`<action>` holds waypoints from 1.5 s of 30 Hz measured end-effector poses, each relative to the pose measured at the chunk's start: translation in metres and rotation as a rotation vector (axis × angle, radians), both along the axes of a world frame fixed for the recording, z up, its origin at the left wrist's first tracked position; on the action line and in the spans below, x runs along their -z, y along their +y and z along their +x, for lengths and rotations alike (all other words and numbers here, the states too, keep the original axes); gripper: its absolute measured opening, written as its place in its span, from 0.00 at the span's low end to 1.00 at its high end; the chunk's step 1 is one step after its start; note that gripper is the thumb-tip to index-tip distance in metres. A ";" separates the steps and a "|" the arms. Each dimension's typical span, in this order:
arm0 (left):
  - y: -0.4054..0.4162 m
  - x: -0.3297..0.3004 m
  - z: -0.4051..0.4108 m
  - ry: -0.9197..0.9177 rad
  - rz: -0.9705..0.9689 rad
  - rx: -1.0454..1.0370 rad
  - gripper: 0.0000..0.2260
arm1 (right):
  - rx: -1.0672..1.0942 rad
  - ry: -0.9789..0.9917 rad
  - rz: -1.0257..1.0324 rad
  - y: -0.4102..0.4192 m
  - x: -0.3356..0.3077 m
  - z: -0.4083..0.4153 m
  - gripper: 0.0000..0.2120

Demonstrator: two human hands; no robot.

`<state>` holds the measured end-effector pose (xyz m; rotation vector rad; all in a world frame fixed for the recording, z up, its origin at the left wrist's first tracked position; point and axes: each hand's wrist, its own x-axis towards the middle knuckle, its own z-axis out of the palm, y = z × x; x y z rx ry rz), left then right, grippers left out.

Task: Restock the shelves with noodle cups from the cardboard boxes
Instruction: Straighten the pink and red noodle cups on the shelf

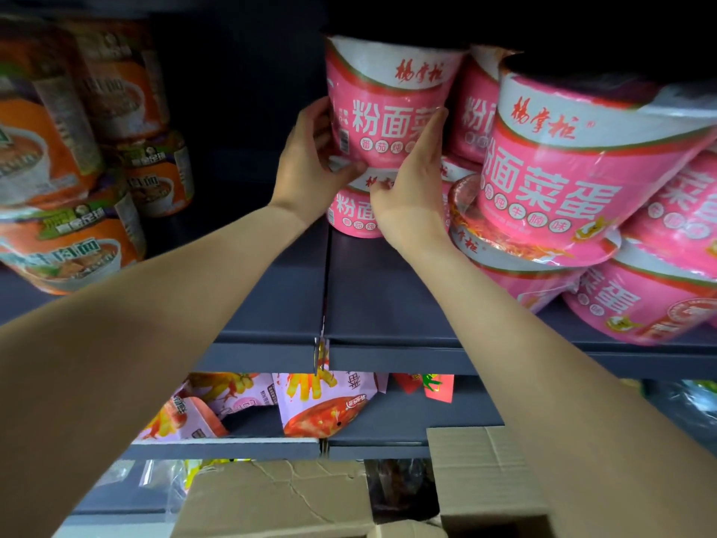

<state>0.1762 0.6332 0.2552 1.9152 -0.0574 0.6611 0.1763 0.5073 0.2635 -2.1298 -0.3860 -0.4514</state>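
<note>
Starting at the left, there's a stack of orange cups (66, 157) well apart from the action, so ignore those. The left hand (310, 165) is curled round the left side of the held cup (384, 106), fingers wrapped onto its lower wall, and the right hand (411, 188) presses up along the cup's right side with fingers fairly straight, thumb tucked near the base. So both hands have it, one per flank, neither one clearly closer. The cup stands upright, wide end up, axis vertical (maybe leaning a touch left, hard to call with this lens), and it sits right on top of the lower cup (353, 211), which rests on the shelf (388, 297). That stacking is the thing to watch: I'd say the next bit is just settling it square on the one below and letting go, and if it's off-centre it'll tip. Straight to the right are more pink cups (551, 165), just beside the held one and piled a bit messy, so there's not much slack that way. The box (481, 483) is down at the bottom, below the hands.
</note>
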 end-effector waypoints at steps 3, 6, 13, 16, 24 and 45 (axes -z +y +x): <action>-0.008 -0.009 -0.006 0.046 0.097 -0.091 0.35 | -0.057 -0.036 -0.005 -0.007 0.006 -0.017 0.42; -0.034 -0.011 -0.037 0.035 0.017 -0.171 0.27 | -0.127 -0.102 -0.027 -0.026 0.011 -0.053 0.37; -0.110 -0.017 -0.123 0.173 -0.249 0.171 0.18 | 0.079 -0.331 0.027 -0.120 0.015 -0.128 0.18; -0.137 -0.026 -0.113 0.313 -0.308 0.290 0.30 | 0.242 -0.201 0.113 -0.153 0.021 -0.126 0.18; -0.136 -0.027 -0.069 0.491 -0.417 0.206 0.37 | 0.001 0.228 0.358 -0.162 0.011 -0.095 0.40; -0.063 0.005 -0.154 0.318 -0.234 -0.206 0.43 | -0.283 0.384 0.163 -0.088 -0.011 -0.067 0.31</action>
